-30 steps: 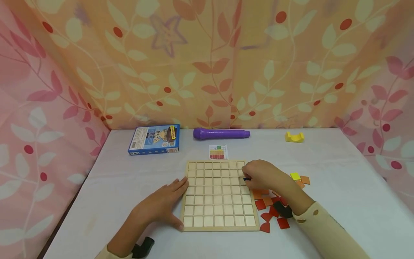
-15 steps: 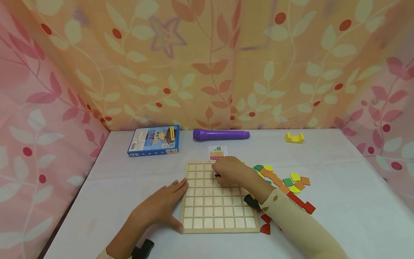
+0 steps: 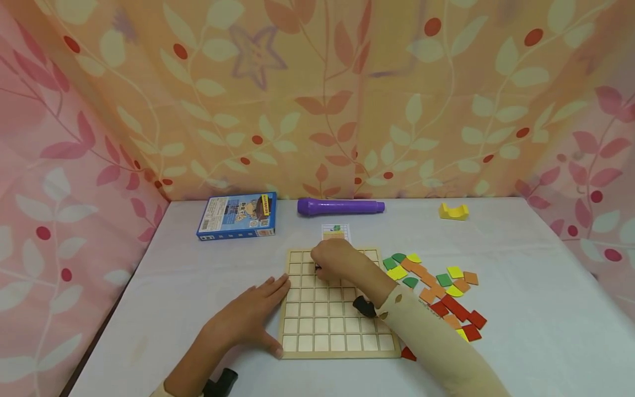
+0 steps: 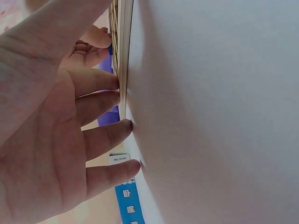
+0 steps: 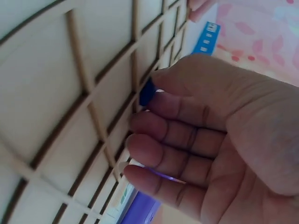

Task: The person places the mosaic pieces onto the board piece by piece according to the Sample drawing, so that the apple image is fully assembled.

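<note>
A wooden grid board [image 3: 342,354] with rows of square cells lies on the white-covered table. My left hand [image 3: 248,317] rests along its left edge with fingers extended; in the left wrist view, fingertips [image 4: 112,83] touch the board's side. Over the upper part of the grid, my right hand [image 3: 339,262] pinches a small dark blue piece [image 5: 147,92] between thumb and index finger, close against a cell. How far the piece sits in the cell is hidden. A small picture card [image 3: 336,230] lies just behind the board, partly covered by the right hand.
Several flat red, orange, yellow and green pieces [image 3: 452,306] are scattered to the board's right. Toward the back stand a blue box [image 3: 237,216], a purple microphone-shaped object [image 3: 342,207] and a yellow notched block [image 3: 453,212]. Patterned cloth [image 3: 317,99] encloses the table's back and sides.
My right hand has moved left from the board's right edge to above its upper middle, carrying the blue piece. More loose pieces are uncovered on the right. The left hand has stayed in place.
</note>
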Demonstrator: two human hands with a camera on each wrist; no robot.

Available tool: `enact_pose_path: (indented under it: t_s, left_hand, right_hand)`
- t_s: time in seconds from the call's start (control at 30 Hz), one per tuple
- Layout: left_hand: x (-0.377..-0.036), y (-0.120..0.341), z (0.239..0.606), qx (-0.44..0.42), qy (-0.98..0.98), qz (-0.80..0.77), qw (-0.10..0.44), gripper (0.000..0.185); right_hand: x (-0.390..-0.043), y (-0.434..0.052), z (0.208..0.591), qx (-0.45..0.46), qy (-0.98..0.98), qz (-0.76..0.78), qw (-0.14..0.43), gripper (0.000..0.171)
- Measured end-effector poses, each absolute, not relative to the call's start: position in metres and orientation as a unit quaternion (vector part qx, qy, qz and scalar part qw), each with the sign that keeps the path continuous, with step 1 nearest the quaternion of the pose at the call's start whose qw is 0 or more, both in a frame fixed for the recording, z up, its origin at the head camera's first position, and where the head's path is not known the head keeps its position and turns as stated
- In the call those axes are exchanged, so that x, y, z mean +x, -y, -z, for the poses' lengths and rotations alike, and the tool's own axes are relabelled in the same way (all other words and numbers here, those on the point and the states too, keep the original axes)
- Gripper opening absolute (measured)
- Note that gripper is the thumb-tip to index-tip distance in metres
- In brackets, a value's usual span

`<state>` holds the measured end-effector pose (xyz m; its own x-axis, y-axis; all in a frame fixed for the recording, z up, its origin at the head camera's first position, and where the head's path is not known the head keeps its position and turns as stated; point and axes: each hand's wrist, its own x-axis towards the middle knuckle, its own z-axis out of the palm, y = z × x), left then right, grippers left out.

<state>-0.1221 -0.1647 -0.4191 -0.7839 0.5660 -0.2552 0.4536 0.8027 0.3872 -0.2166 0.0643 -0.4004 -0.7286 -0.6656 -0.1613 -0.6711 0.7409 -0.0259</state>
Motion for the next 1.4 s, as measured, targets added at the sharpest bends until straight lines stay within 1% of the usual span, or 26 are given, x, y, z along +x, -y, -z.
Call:
enact_pose_path:
  t_s: [0.1, 0.23, 0.47, 0.73, 0.9, 1.0, 1.17, 1.23, 1.33, 1.4]
  left_hand:
    - [-0.122, 0.164, 0.419, 0.275, -0.932, -0.152, 0.18, 0.133]
    - [-0.122, 0.163, 0.42, 0.28, -0.931, -0.152, 0.175, 0.132]
    - [-0.124, 0.164, 0.421, 0.279, -0.931, -0.151, 0.179, 0.133]
    - [-0.123, 0.167, 0.423, 0.266, -0.936, -0.14, 0.182, 0.135]
    - [-0.123, 0.166, 0.423, 0.272, -0.934, -0.144, 0.18, 0.135]
    - [-0.123, 0.165, 0.422, 0.273, -0.934, -0.147, 0.18, 0.134]
    - [-0.122, 0.164, 0.422, 0.27, -0.933, -0.15, 0.186, 0.134]
    - [-0.122, 0.164, 0.422, 0.27, -0.933, -0.149, 0.186, 0.135]
    - [-0.122, 0.164, 0.422, 0.273, -0.933, -0.147, 0.184, 0.135]
    - [-0.122, 0.164, 0.423, 0.274, -0.933, -0.144, 0.184, 0.135]
  right_hand:
    - [-0.216, -0.063, 0.399, -0.334, -0.938, -0.008, 0.093, 0.025]
    - [-0.216, -0.064, 0.402, -0.292, -0.952, 0.031, 0.091, 0.019]
    - [-0.208, -0.067, 0.411, -0.228, -0.958, 0.149, 0.089, 0.023]
    - [-0.2, -0.067, 0.41, -0.254, -0.954, 0.138, 0.077, 0.025]
    - [-0.201, -0.07, 0.411, -0.241, -0.957, 0.144, 0.078, 0.033]
    - [-0.202, -0.071, 0.412, -0.232, -0.956, 0.159, 0.079, 0.034]
    - [-0.202, -0.077, 0.41, -0.243, -0.953, 0.164, 0.078, 0.029]
    - [-0.203, -0.082, 0.407, -0.253, -0.951, 0.162, 0.074, 0.029]
    - [-0.205, -0.095, 0.398, -0.257, -0.947, 0.174, 0.082, 0.029]
    - [-0.207, -0.108, 0.391, -0.251, -0.946, 0.186, 0.092, 0.023]
